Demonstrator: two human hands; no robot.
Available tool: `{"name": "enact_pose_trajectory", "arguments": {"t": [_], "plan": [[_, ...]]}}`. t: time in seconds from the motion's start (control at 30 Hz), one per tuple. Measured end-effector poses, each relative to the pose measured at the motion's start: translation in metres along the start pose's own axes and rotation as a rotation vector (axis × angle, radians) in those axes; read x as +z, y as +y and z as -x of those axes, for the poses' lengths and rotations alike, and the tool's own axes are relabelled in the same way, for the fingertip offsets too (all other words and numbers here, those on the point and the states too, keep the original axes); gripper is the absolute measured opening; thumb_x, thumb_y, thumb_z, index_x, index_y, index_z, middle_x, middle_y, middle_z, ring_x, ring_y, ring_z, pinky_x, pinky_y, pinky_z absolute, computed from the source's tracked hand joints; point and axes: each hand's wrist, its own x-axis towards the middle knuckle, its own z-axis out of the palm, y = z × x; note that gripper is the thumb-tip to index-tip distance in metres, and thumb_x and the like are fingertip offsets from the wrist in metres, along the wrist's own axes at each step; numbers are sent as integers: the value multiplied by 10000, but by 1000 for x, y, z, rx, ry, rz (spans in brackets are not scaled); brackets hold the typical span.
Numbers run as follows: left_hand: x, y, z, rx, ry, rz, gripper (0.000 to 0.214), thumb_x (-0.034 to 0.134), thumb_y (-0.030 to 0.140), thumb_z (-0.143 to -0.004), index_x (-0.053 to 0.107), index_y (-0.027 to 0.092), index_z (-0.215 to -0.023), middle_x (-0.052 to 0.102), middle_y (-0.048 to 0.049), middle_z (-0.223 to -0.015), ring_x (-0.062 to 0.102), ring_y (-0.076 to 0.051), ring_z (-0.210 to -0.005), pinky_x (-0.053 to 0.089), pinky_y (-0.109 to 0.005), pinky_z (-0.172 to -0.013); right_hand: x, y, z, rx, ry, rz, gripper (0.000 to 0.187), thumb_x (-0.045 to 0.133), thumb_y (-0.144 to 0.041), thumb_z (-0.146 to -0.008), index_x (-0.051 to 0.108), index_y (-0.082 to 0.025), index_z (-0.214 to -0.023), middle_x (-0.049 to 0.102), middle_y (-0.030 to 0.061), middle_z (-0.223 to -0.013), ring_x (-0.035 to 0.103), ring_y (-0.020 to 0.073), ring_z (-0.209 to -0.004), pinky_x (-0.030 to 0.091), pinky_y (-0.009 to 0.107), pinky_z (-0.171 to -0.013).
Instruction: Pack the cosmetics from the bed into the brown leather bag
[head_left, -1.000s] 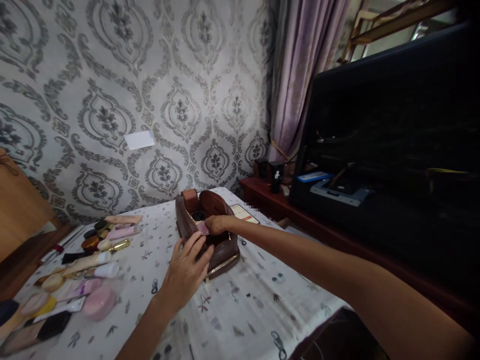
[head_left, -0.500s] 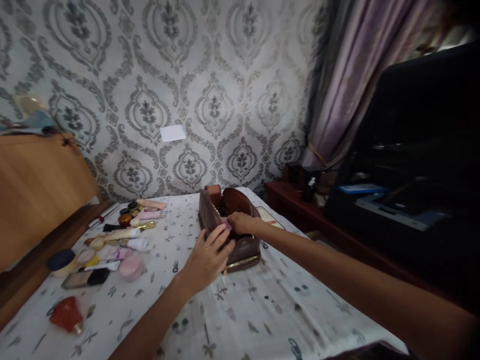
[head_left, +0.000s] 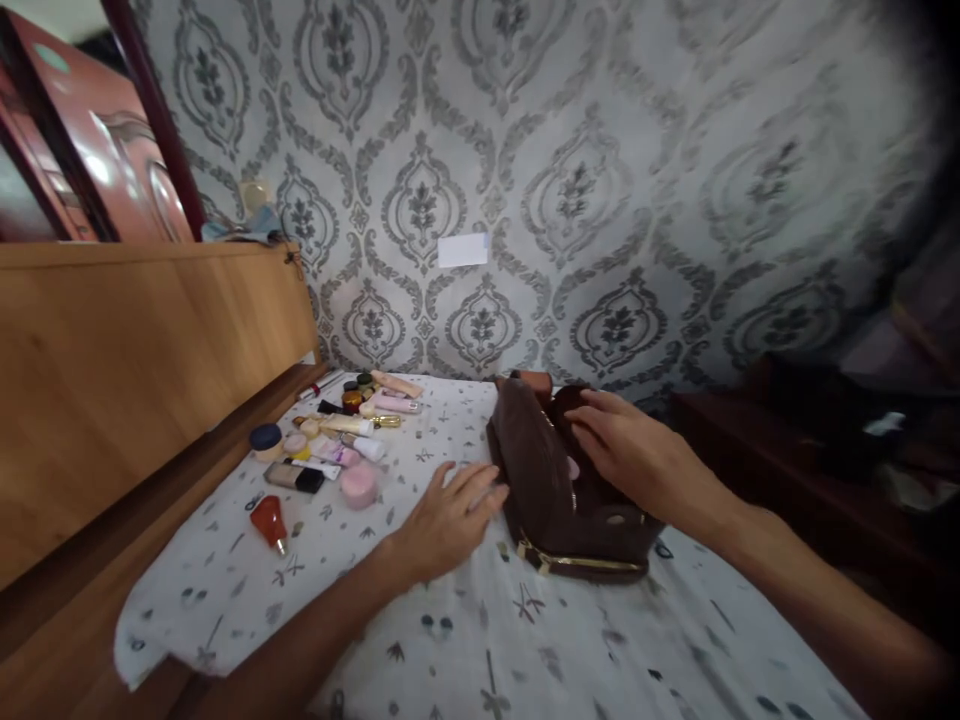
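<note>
Resting flat on the printed white cloth [head_left: 480, 640], the left hand [head_left: 450, 515] has its fingers spread, and its fingertips touch the near side of a brown leather pouch [head_left: 551, 505]. The pouch stands upright on the cloth just right of the middle, its top unzipped and a gold zip line showing along its lower edge. The right hand [head_left: 626, 450] lies over the open top with the fingers loosely stretched out and slightly apart, gripping nothing that shows. A small pink patch [head_left: 574, 467] under that hand may be something inside the pouch, though the view is too blurred to be sure. Well to the left of the pouch a cluster of cosmetics lies on the cloth: a red bottle [head_left: 270, 520] on its side nearest the cloth's edge, a round pink jar [head_left: 358, 485], a flat case with a black end [head_left: 294, 478], a blue-lidded jar [head_left: 265, 438] and several tubes [head_left: 390, 395] farther back. A wooden board [head_left: 150, 350] stands along the left, and a white card [head_left: 463, 250] is stuck on the patterned wallpaper [head_left: 600, 200] behind.
</note>
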Motion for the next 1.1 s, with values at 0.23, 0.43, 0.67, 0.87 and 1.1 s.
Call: {"name": "enact_pose_trajectory", "arguments": {"t": [0.23, 0.43, 0.67, 0.87, 1.1], "plan": [[-35, -65, 82, -488, -176, -265, 390, 477, 135, -914, 560, 169, -1293, 506, -201, -1449, 450, -353, -1350, 350, -628, -1056, 11, -74, 41, -425, 446, -529, 229, 482, -168, -960, 636, -186, -1129, 629, 147, -1236, 639, 238, -1105, 560, 374, -926], [-65, -129, 164, -844, -130, -358, 402, 514, 311, -924, 548, 194, -1307, 500, -193, -1426, 498, -385, -1272, 424, -590, -996, 57, -138, 50, -549, 240, -712, 265, 445, -68, -922, 640, -180, -1063, 660, 144, -1163, 657, 238, -1057, 597, 372, -861], [-63, -228, 195, -1062, -74, -154, 510, 498, 340, -914, 447, 200, -1402, 534, -127, -1277, 534, -286, -1227, 468, -427, -1008, 116, -189, 44, -490, 282, -1001, 264, 456, -69, -910, 610, -193, -1085, 661, 114, -1127, 671, 202, -1047, 585, 334, -876], [-41, -260, 196, -1116, -125, -84, 443, 552, 265, -852, 542, 197, -1290, 576, -88, -1130, 625, -253, -1039, 510, -386, -919, 148, -201, 49, -270, 125, -1154, 242, 443, -113, -915, 646, -192, -1021, 688, 101, -1082, 695, 205, -998, 582, 337, -852], [-43, -279, 194, -1088, -172, -75, 405, 545, 247, -844, 564, 185, -1244, 602, -78, -1123, 609, -234, -1091, 485, -348, -966, 150, -199, 50, -176, 25, -1213, 229, 459, -145, -898, 676, -195, -953, 698, 101, -1061, 696, 224, -977, 580, 321, -782]]}}
